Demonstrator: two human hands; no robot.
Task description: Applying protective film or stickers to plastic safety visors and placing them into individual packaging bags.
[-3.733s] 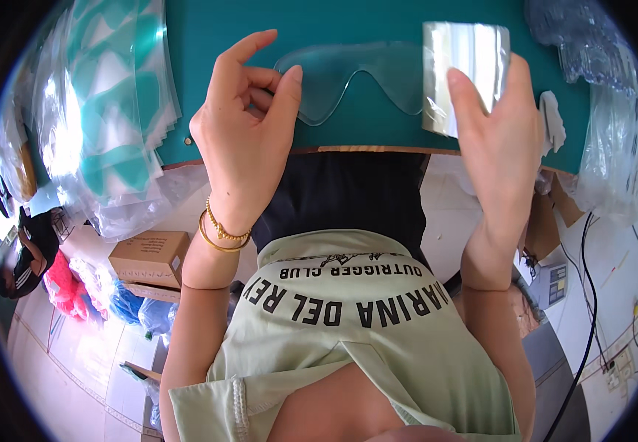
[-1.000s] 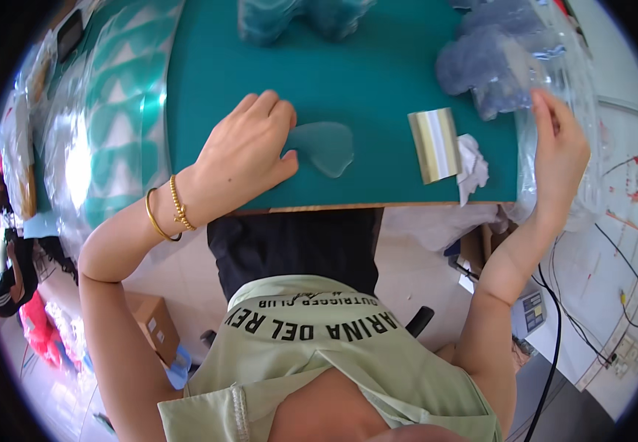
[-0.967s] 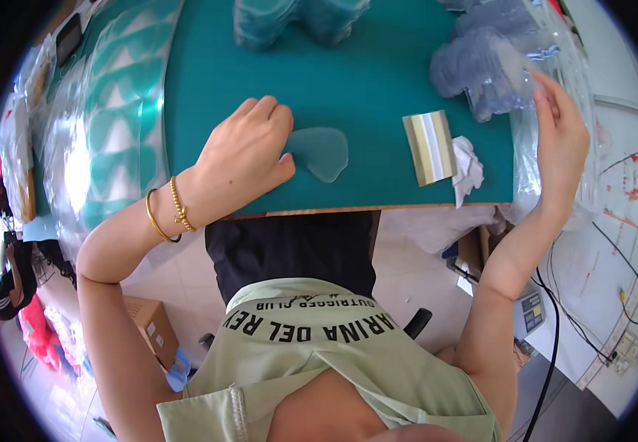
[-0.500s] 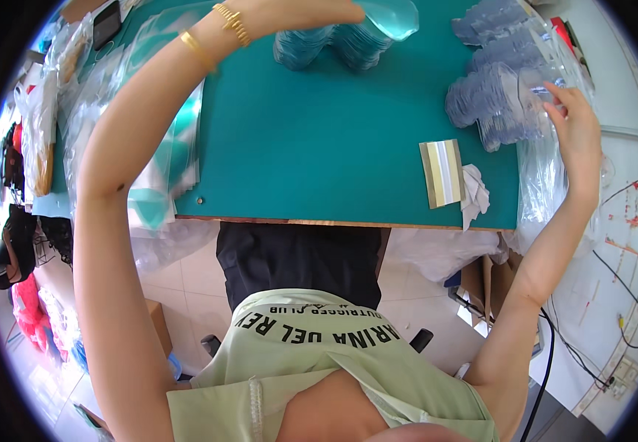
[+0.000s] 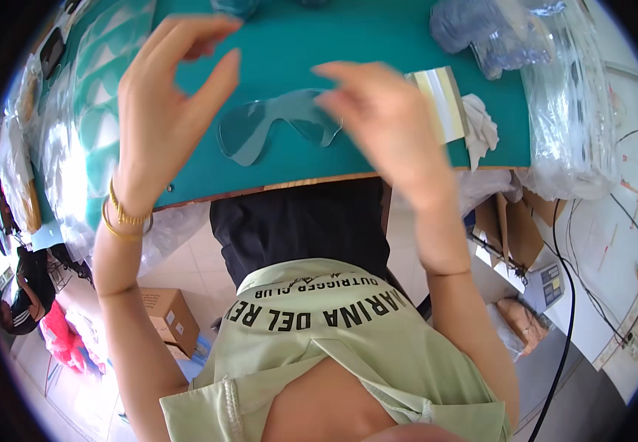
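Observation:
A clear, visor-shaped plastic lens (image 5: 249,136) with a notch in its lower edge is over the green tabletop, close to the front edge. My left hand (image 5: 168,103) is at its left, empty, with thumb and fingers spread apart. My right hand (image 5: 385,114) is at the lens's right end, smeared by motion. Its index finger and thumb look parted, and one fingertip overlaps the lens; whether it touches is unclear. Stacked clear lenses (image 5: 473,29) stand at the far right, and part of another stack (image 5: 236,6) shows at the far edge of the view.
A striped cream-and-grey pad (image 5: 444,103) and a crumpled white cloth (image 5: 481,129) are to the right of my right hand. Clear plastic film (image 5: 569,110) covers the table's right side. Plastic sheets (image 5: 101,96) lie at the left, and a cardboard box (image 5: 171,320) sits on the floor.
Both hands have come back from the far lens stacks toward the front middle of the table. A single lens is now between them, where bare tabletop was before.

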